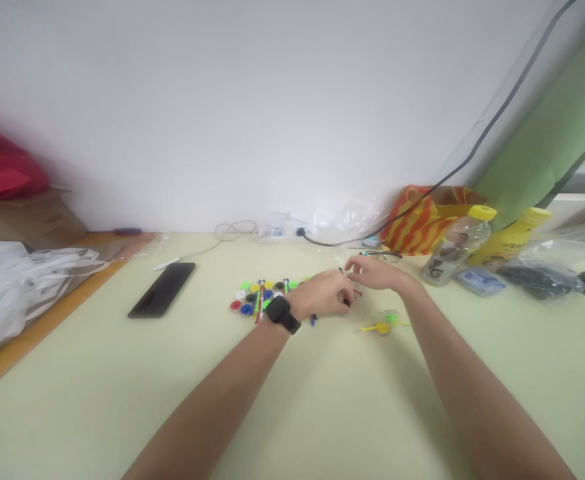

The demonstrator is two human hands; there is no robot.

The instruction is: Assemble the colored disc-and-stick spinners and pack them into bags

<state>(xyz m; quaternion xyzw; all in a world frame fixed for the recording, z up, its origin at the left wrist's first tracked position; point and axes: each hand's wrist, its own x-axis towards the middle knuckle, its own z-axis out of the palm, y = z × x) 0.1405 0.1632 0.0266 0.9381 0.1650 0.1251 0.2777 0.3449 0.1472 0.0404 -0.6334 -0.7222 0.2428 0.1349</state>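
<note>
My left hand (325, 294), with a black watch (282, 314) on its wrist, is curled shut over a small dark-red piece that I cannot make out. My right hand (375, 272) meets it fingertip to fingertip and pinches a thin stick-like part of the same small thing. Just left of the hands lies a cluster of small coloured caps and thin sticks (260, 297) in red, blue, green, yellow and white. In front of my right wrist sit a yellow piece (378, 327) and a green piece (391, 316) on the pale green table (322, 413).
A black phone (162, 289) lies flat at the left. White plastic bags (17, 283) lie at the far left. A power strip with cable (282, 231) stands by the wall. Glasses (381, 254), a clear bottle (455, 254), a yellow bottle (515, 237) and bagged items (547, 270) crowd the right.
</note>
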